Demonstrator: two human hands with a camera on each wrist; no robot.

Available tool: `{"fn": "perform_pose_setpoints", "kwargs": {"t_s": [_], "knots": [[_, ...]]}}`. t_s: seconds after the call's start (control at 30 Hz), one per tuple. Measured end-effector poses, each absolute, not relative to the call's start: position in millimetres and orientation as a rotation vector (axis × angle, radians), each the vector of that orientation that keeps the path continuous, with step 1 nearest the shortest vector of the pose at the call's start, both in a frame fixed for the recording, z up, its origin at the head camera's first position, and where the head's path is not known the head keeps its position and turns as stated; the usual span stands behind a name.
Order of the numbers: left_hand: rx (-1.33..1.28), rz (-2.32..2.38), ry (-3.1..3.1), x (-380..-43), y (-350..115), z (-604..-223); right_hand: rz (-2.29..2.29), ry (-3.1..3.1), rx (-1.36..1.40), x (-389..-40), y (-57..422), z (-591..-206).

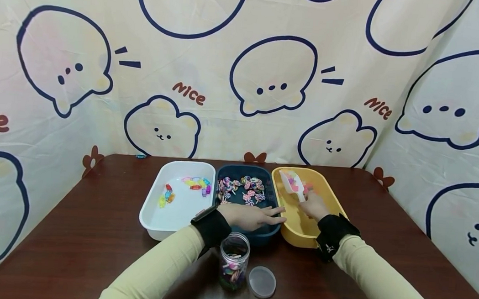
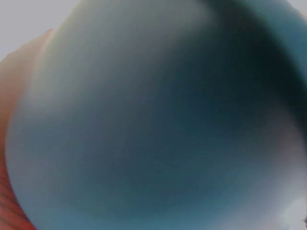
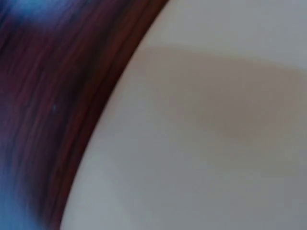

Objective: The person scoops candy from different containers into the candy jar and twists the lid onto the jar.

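My right hand [image 1: 315, 206] grips the handle of a white scoop [image 1: 301, 195] inside the yellow bin [image 1: 296, 226]. Pink and pale candies [image 1: 292, 180] show in and beside the scoop, near the bin's far end. Over the front of the dark blue bin [image 1: 241, 170] stretches my left hand [image 1: 248, 217], its fingers straight and their tips at the yellow bin's near left rim. Swirled lollipops [image 1: 252, 185] lie in the blue bin behind that hand. Both wrist views are blurred: a blue wall fills the left, a pale surface beside dark wood the right.
A white bin [image 1: 182, 210] with colourful wrapped candies [image 1: 197, 183] stands at the left, side by side with the others. In front, below my left wrist, is an uncapped clear jar [image 1: 233, 269] partly filled with candies. Its round lid [image 1: 262, 282] lies to its right on the brown table [image 1: 73, 240].
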State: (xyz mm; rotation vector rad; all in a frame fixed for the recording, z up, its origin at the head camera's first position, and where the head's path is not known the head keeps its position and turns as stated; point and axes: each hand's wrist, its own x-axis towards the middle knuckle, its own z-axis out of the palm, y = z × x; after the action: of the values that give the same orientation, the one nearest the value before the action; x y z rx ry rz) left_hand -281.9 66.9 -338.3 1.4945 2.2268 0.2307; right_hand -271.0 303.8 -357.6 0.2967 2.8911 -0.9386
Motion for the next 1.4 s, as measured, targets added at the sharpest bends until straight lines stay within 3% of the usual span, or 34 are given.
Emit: {"fn": "perform_pose_setpoints", "kwargs": {"t_s": [0.27,0.53,0.97,1.4], "knots": [[1.431,0.361,2.310,-285.3,53.6,-334.0,-0.819,3.030,0.217,-268.8,316.7,-344.2],[1.345,0.579,2.605,-284.0,4.8,-318.2,-0.740,3.090,0.110,-248.1,320.7,-324.0],[0.955,1.389,2.910,-236.8,-67.8,-328.5,-0.637,3.219,-0.025,-209.3,323.4,-309.0],[1.048,1.484,2.359,-191.1,-66.2,-356.2,-0.676,3.202,-0.162,-170.9,299.4,-304.3]]}}
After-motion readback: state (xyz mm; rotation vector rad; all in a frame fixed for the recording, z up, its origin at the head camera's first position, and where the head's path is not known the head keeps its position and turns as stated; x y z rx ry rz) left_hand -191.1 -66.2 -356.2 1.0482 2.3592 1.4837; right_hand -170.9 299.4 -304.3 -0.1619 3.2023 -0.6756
